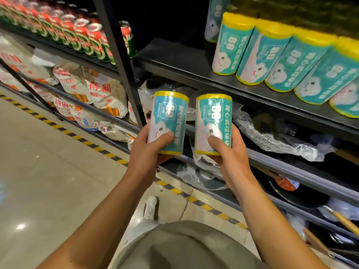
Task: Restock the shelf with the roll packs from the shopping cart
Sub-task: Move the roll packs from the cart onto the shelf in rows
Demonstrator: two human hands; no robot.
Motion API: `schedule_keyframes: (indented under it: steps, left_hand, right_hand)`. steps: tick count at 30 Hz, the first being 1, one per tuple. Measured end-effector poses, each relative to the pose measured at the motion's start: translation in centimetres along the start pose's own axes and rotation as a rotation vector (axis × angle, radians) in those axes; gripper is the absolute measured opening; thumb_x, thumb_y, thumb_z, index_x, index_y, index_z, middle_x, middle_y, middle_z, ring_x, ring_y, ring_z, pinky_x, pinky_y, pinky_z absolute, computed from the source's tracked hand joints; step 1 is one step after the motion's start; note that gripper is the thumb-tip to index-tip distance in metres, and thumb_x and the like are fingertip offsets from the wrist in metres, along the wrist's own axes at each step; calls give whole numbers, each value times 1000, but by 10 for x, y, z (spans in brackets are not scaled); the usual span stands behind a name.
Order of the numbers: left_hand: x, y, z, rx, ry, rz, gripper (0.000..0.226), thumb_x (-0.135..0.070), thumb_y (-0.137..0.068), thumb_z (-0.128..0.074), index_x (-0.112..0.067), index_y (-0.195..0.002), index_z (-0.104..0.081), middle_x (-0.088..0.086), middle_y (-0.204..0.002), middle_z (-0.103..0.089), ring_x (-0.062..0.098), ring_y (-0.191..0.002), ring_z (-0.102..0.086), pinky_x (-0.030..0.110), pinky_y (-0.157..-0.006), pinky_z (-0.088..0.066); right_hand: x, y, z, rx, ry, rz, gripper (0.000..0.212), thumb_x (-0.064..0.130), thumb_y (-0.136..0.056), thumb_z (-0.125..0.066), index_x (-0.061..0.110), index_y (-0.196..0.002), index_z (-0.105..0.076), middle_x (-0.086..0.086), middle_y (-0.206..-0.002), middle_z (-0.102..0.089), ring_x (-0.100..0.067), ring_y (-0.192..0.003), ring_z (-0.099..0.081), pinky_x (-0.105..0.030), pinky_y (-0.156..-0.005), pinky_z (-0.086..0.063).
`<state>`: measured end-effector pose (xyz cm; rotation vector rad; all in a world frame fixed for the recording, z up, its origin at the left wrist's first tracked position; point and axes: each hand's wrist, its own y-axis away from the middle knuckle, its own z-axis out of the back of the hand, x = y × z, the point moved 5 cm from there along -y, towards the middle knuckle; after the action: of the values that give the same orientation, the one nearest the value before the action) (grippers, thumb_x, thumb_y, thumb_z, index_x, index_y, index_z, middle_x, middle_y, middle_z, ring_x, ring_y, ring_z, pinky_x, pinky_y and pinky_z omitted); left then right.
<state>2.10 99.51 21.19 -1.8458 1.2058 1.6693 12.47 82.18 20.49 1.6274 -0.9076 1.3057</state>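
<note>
I hold two teal roll packs with yellow ends, upright and side by side, below the front edge of the black shelf [180, 61]. My left hand [147, 150] grips the bottom of the left roll pack [169, 115]. My right hand [227, 152] grips the bottom of the right roll pack [213, 119]. A row of several matching roll packs [279, 61] stands on the right part of that shelf, and one more stands behind them [213, 18]. The left part of the shelf is bare. The shopping cart is not in view.
A black upright post [120, 61] divides the shelving. Left of it are red and green cans [83, 35] above white sacks [104, 92]. Under the roll shelf lie pans in plastic wrap [272, 133]. Yellow-black tape [77, 136] runs along the floor.
</note>
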Motion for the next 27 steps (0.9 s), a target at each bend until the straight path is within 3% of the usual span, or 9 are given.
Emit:
schedule_keyframes:
  steps: [4, 11, 13, 16, 21, 25, 27]
  left_hand:
    - [-24, -37, 4, 109, -61, -77, 40, -24, -79, -71, -23, -118, -65, 1, -110, -73, 22, -103, -71, 34, -78, -58]
    - [-72, -95, -1, 325, -170, -180, 45, -32, -81, -69, -19, -124, -62, 2, -115, -72, 20, -107, -70, 35, -87, -58]
    - [-88, -110, -5, 334, -211, -232, 38, -29, -86, -72, -18, -121, -63, 0, -112, -73, 17, -102, -71, 29, -80, -58]
    - [-105, -135, -14, 371, -225, -271, 32, -20, -91, -70, -16, -122, -63, -2, -110, -74, 13, -98, -72, 23, -75, -56]
    - [-129, -178, -34, 432, -311, -393, 42, -13, -85, -76, -16, -125, -61, -2, -113, -72, 10, -101, -70, 26, -83, -57]
    - [-138, -207, -51, 443, -394, -446, 58, -14, -76, -82, -16, -127, -54, -5, -117, -69, 5, -101, -68, 25, -83, -57]
    - [-139, -218, -59, 432, -449, -480, 64, -15, -75, -82, -16, -130, -50, -4, -119, -66, 2, -101, -66, 20, -80, -56]
  right_hand:
    - [12, -14, -11, -114, -26, 51, 75, 45, -67, -77, 37, -137, -52, 7, -124, -69, -20, -114, -67, -57, -101, -51]
    - [38, -32, -41, -290, -232, 149, 69, 40, -68, -79, 30, -132, -54, 5, -118, -72, -20, -110, -69, -53, -99, -53]
    - [45, -36, -48, -324, -306, 176, 63, 30, -73, -75, 25, -133, -54, 3, -117, -72, -17, -106, -71, -46, -94, -55]
    - [58, -42, -54, -407, -342, 244, 52, 25, -76, -71, 22, -127, -60, 3, -114, -74, -16, -106, -70, -45, -99, -53]
    - [70, -49, -59, -545, -391, 292, 44, 31, -75, -71, 26, -119, -64, 7, -111, -75, -13, -106, -69, -42, -103, -51]
    - [72, -49, -62, -537, -386, 280, 37, 30, -85, -71, 25, -120, -63, 3, -116, -74, -13, -106, -70, -33, -87, -55]
    - [72, -49, -64, -548, -338, 281, 37, 27, -87, -73, 22, -121, -62, 0, -119, -72, -15, -107, -70, -33, -88, -54]
